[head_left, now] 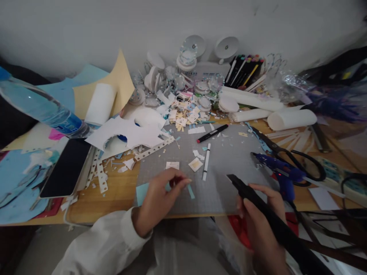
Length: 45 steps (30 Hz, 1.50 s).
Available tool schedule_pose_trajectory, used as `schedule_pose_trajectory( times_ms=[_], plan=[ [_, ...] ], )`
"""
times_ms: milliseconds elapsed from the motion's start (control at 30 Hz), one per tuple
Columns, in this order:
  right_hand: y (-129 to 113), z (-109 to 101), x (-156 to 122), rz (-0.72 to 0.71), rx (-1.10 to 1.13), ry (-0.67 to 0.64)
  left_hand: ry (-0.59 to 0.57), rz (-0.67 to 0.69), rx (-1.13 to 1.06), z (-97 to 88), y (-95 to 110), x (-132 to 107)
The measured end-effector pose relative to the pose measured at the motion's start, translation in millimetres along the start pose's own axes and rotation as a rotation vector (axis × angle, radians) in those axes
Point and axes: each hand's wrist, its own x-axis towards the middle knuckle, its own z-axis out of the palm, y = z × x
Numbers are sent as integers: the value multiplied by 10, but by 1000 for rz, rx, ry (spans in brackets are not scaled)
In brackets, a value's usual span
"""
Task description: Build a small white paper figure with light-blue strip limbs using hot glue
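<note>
At five o'clock, the mat's edge (212,204) is left bare. Left fingers (178,187) are pressed together; a cutter (265,210) is gripped by right fingers (271,193).

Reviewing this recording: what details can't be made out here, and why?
All in the head view:
- Left hand: whether its fingertips hold anything; too small and blurred.
- Right hand: parts of its fingers, hidden by the black utility knife.
- Knife's rear end: cut off by the bottom edge.
- Water bottle: label wording, blurred.
- Purple bundle: what it is; blurred.
</note>
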Motion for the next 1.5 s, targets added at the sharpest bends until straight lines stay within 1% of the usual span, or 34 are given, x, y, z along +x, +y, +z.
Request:
schedule_pose_trajectory(
  times_ms=[67,100,167,267,367,433,533,633,700,733,800,967,1033,1067,1133,1233,1333,1367,1433,1500],
  plan=[
    [-30,101,54,31,-17,23,84,-153,-262,-113,70,44],
    [-55,164,70,43,-22,11,108,-211,-349,-156,100,64],
    [-118,306,84,37,-11,-43,159,-293,-453,-209,149,95],
    [-212,545,85,-48,77,-149,220,-345,-524,-227,201,117],
    [-277,772,101,-115,181,-272,211,-370,-582,-222,232,127],
    [-306,887,131,-133,191,-289,179,-390,-628,-232,232,133],
    [-328,978,201,-117,154,-306,138,-427,-688,-284,180,141],
    [-301,995,277,-75,178,-341,173,-458,-678,-379,83,143],
    [-264,986,317,-56,178,-319,205,-456,-619,-451,21,126],
    [-248,978,333,-52,164,-309,194,-442,-570,-481,-3,104],
    [-233,961,357,-59,122,-306,99,-375,-421,-522,-38,24],
    [-285,932,387,-80,3,-353,-279,-65,18,-507,-150,-325],
    [-290,930,389,-83,-19,-364,-361,-6,131,-504,-247,-430],
    [-281,929,387,-85,-22,-363,-371,10,173,-512,-303,-458],
    [-249,923,379,-84,-28,-360,-341,31,227,-545,-406,-463],
    [-195,894,355,-91,-50,-368,-218,54,262,-597,-458,-377],
    [-168,861,316,-96,-16,-455,-56,20,211,-580,-331,-238],
    [-165,855,301,-97,2,-499,-24,-4,168,-554,-264,-190],
    [-169,852,277,-100,35,-573,-29,-42,41,-483,-132,-99],
    [-188,856,265,-114,64,-598,-52,-93,-99,-416,-34,-28]
  ],
)
